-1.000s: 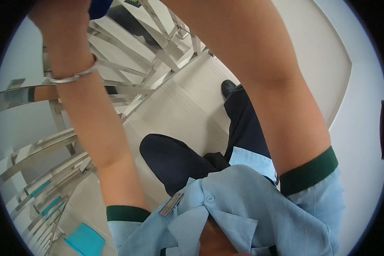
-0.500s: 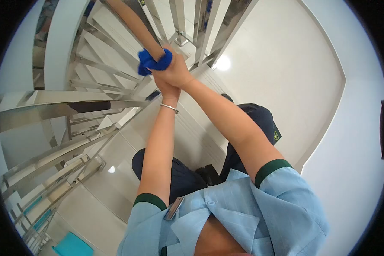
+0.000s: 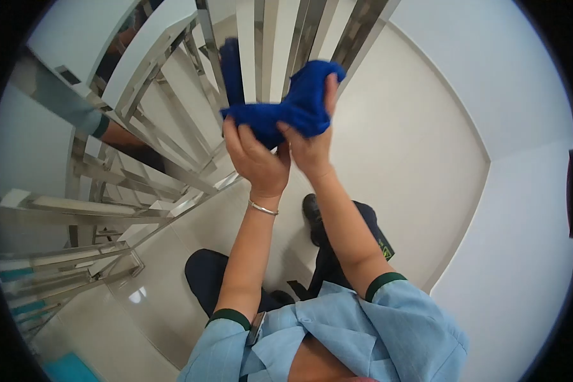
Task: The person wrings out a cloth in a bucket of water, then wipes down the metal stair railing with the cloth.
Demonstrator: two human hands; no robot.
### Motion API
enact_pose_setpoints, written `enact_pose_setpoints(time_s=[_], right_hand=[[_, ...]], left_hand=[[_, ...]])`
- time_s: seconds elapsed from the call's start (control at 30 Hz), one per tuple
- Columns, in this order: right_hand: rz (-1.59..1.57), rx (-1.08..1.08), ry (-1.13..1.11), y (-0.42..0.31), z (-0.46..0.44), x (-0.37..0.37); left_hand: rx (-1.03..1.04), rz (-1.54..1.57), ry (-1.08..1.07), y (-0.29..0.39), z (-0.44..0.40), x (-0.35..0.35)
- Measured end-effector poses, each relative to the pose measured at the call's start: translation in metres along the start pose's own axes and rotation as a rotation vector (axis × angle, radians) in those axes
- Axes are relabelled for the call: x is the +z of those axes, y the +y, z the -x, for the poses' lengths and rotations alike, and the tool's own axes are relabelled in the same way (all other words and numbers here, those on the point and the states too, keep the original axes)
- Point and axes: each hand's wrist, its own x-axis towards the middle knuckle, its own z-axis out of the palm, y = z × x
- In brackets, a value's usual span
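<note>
A bright blue cloth (image 3: 277, 121) is bunched between my two hands, in front of shiny metal railing bars (image 3: 268, 51). My left hand (image 3: 258, 159), with a silver bangle at the wrist, has its fingers closed over the cloth's left end. My right hand (image 3: 312, 149) grips the right end, one finger reaching up along the cloth's outer side. Folds of the cloth hide parts of the fingers. A dark blue reflection of the cloth appears on the upright metal beside it.
Polished railings (image 3: 108, 213) run along the left, mirroring an arm. Pale floor tiles (image 3: 388, 134) lie on the right, bordered by a white wall (image 3: 522, 210). A black shoe (image 3: 312, 216) stands below my hands. A turquoise object (image 3: 70, 368) is at lower left.
Both hands have come away from the metal rail with the cloth, and the wrap around the rail is undone. The cloth is now spread wider between the hands, farther right.
</note>
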Motion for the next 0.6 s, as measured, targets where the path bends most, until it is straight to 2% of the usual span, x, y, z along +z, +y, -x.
enact_pose_setpoints(time_s=[0.07, 0.13, 0.17, 0.2, 0.27, 0.33, 0.4, 0.43, 0.47, 0.53, 0.6], right_hand=[[-0.105, -0.074, 0.035, -0.022, -0.03, -0.018], [0.097, -0.235, 0.063, -0.029, -0.073, -0.027], [0.199, -0.286, 0.096, -0.044, -0.093, -0.026], [0.265, -0.278, 0.119, -0.045, -0.113, -0.023], [0.151, -0.182, 0.139, -0.071, -0.146, -0.017], [0.2, -0.198, 0.171, -0.075, -0.156, -0.017], [0.293, -0.208, 0.244, -0.076, -0.161, -0.018], [0.321, -0.226, 0.295, -0.072, -0.154, -0.014], [0.314, -0.236, 0.295, -0.06, -0.154, -0.011], [0.247, -0.035, 0.206, -0.031, -0.145, -0.006], [0.22, 0.053, 0.181, -0.011, -0.144, -0.002]], left_hand=[[0.037, 0.014, -0.012, 0.028, -0.029, -0.006], [0.117, 0.066, 0.091, 0.043, -0.067, 0.007], [0.104, -0.001, 0.071, 0.047, -0.088, 0.013], [0.091, -0.063, 0.048, 0.052, -0.107, 0.019], [0.094, -0.066, 0.077, 0.067, -0.139, 0.025], [0.121, -0.066, 0.147, 0.069, -0.161, 0.042], [0.052, 0.026, -0.095, 0.06, -0.167, 0.075], [0.015, 0.198, -0.109, 0.063, -0.158, 0.077], [0.019, 0.196, -0.098, 0.058, -0.151, 0.083], [-0.056, 0.237, -0.255, 0.043, -0.123, 0.097], [-0.127, 0.28, -0.273, 0.034, -0.101, 0.112]])
